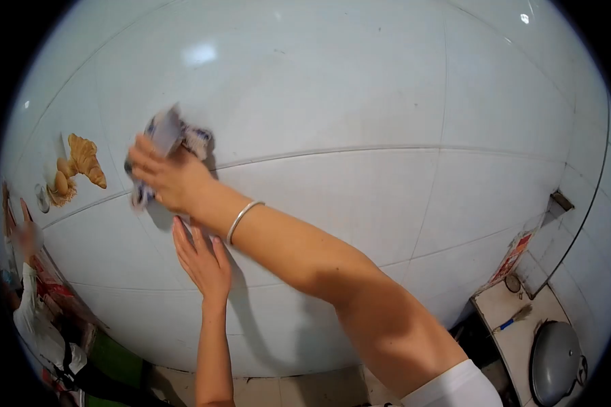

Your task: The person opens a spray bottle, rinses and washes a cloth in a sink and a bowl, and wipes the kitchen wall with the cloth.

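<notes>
In the head view, the right hand (170, 173) has a crumpled cloth (166, 132) in its grasp, bunched between the palm and fingers and the pale tiled wall (332, 102), left of centre; blur hides the exact grip. The left hand (206, 264) is just below it on the near side, fingers extended and holding nothing visible; whether its fingertips touch the wall cannot be told.

The wiping looks under way rather than finished, since the cloth lies over a tile seam. How much wall is already done cannot be told. A small dark speck (416, 104) and dark seam lines remain to the right, apparently still left. Bread-like decoration (86, 161) is on the wall left of the cloth.

At far left is another person's sleeve (28, 292); at near right, a bench (516, 342) carries a blue-handled brush (516, 317) and a dark, round pan-like object (557, 363).
</notes>
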### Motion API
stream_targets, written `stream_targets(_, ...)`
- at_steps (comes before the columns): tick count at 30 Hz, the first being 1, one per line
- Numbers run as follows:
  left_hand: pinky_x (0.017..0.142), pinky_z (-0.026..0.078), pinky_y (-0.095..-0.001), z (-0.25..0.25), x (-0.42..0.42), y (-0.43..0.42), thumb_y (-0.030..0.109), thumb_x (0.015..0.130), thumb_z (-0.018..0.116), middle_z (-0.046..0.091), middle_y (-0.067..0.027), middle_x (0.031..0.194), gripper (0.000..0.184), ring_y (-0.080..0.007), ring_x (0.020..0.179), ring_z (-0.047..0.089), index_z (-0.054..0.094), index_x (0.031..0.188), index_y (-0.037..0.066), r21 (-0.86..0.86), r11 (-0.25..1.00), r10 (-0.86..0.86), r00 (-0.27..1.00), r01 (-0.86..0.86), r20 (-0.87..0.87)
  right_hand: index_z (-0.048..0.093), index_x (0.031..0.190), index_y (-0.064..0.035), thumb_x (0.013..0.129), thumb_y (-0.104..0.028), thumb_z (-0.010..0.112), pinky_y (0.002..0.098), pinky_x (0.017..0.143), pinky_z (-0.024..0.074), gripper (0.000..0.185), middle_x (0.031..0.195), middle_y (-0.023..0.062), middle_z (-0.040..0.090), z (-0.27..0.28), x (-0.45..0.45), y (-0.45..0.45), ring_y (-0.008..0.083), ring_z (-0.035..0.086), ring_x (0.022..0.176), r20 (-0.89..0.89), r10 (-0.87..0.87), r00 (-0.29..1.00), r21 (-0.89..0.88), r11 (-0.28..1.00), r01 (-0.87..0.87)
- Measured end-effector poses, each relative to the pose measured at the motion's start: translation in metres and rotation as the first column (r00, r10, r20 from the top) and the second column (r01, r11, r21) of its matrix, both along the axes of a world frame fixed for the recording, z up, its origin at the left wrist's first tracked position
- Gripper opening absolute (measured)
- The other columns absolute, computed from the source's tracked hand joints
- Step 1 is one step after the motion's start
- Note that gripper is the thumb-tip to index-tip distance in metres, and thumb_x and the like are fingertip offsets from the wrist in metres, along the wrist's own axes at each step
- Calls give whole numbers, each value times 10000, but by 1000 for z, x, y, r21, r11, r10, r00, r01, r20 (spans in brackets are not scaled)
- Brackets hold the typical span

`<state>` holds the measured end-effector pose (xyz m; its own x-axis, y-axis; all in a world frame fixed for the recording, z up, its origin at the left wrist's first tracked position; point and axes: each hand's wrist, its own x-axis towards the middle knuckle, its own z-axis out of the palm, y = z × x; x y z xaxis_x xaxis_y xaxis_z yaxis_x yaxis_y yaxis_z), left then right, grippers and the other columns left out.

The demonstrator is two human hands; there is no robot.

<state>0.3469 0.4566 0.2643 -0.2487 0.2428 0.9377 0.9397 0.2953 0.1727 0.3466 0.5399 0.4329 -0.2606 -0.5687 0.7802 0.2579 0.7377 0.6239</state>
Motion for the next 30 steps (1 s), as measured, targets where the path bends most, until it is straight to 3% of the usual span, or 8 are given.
stream_targets(3, 1126, 244, -499, 4, 1, 8, 145, 914, 539, 245, -224, 1544, 609, -416, 1392, 273, 346, 1491, 103, 72, 997, 20, 1000, -21, 18, 616, 1038, -151, 819, -225, 559, 490, 1009, 386, 238, 1108, 58, 608, 32, 71, 16, 307, 548, 1099, 161, 306, 938, -389, 894, -224)
stream_targets(9, 1120, 265, -486, 7, 0, 2, 163, 967, 471, 257, -221, 1541, 532, -400, 1386, 287, 371, 1486, 104, 31, 1000, 5, 1000, -5, -15, 507, 1330, -111, 911, -319, 522, 448, 975, 447, 468, 1338, 164, 534, 108, 380, 193, 352, 544, 1188, -425, -517, 743, -511, 815, 274)
stream_targets(12, 1121, 262, -486, 8, 2, 3, 175, 978, 451, 260, -225, 1540, 522, -400, 1386, 284, 367, 1489, 105, 30, 1000, -8, 1000, 8, -11, 477, 1356, 58, 956, -493, 430, 452, 1121, 289, 683, 1444, 220, 427, 66, 523, 280, 357, 354, 1370, -506, -682, 527, -859, 348, -374)
stream_targets(14, 1122, 259, -486, 8, 1, 5, 175, 981, 447, 254, -224, 1542, 522, -399, 1388, 279, 362, 1491, 105, 27, 1000, -1, 1000, 2, -8, 455, 1353, 101, 956, -552, 387, 472, 1129, 251, 767, 1465, 239, 383, 41, 543, 321, 391, 346, 1354, -327, -809, 489, -944, 303, -131)
stream_targets(20, 1126, 251, -485, 5, 4, 14, 178, 988, 429, 225, -210, 1553, 516, -393, 1392, 261, 354, 1495, 115, 70, 998, 0, 999, -3, 42, 416, 1418, -63, 889, -300, 571, 644, 1126, 97, 599, 1491, 132, 380, 4, 269, 128, 315, 293, 1409, -450, -380, 808, -547, 833, 87)
stream_targets(23, 1126, 255, -475, 7, 2, 14, 174, 990, 417, 231, -200, 1551, 504, -384, 1387, 268, 365, 1490, 130, 97, 995, -19, 996, 10, 88, 489, 1396, -122, 768, -157, 584, 610, 1166, 52, 637, 1544, 108, 336, -59, 192, 54, 282, 216, 1467, 40, -173, 984, -510, 843, 169)
stream_targets(28, 1118, 278, -454, 14, 1, 10, 151, 993, 397, 252, -187, 1542, 482, -362, 1372, 295, 398, 1475, 161, 112, 993, -50, 991, 36, 122, 572, 1302, -176, 822, -231, 609, 439, 1047, 421, 485, 1407, 44, 511, -80, 213, 47, 280, 404, 1362, 481, -17, 877, -359, 908, 215)
stream_targets(30, 1108, 296, -446, 14, -3, 4, 142, 994, 393, 279, -173, 1533, 474, -351, 1364, 311, 418, 1466, 179, 76, 996, -55, 988, 44, 143, 593, 1272, -173, 825, -178, 570, 449, 1045, 419, 448, 1325, 52, 571, -56, 261, 87, 311, 469, 1290, 205, -24, 979, -420, 901, 110)
